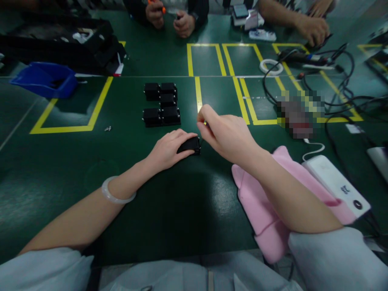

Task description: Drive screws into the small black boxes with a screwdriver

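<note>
**Nearer than the block cluster [161, 104]: lone block [190, 144] held**

It lay crosswise on the bench [182, 210]; the left hand [168, 150] had its fingers curled over it, holding it; the right hand [227, 135] hovered slightly further right of the block cluster, fingertips [201, 117] pinched shut; on what, unclear.

The person wears a pale grey garment with short sleeves [339, 258], both forearms are bare, and a smooth, milky white round bangle [117, 194] sits on the left wrist.
</note>
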A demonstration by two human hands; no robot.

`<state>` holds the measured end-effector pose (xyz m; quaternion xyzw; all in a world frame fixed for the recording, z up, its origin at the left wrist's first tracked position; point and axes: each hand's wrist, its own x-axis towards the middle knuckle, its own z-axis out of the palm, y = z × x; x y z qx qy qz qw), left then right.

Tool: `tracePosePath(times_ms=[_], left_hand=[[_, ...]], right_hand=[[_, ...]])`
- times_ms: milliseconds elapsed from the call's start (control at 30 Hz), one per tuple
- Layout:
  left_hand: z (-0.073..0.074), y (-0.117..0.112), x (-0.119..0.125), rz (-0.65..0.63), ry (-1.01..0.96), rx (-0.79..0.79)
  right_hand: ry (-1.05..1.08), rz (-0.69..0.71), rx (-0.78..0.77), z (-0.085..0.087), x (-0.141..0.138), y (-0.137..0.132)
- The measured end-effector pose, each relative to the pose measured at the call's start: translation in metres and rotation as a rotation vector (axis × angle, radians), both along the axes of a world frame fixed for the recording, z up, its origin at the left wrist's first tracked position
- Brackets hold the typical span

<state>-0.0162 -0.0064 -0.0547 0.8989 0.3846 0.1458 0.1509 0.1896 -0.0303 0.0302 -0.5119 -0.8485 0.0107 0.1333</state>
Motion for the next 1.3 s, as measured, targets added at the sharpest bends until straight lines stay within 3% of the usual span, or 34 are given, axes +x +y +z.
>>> tracePosePath(times_ms=[1300], left_hand=[[-0.0027,0.0003,-0.0016,0.001,0.007,0.019]], right_hand=[[-0.055,0.002,-0.008,0.0047,0.0007,-0.0020]])
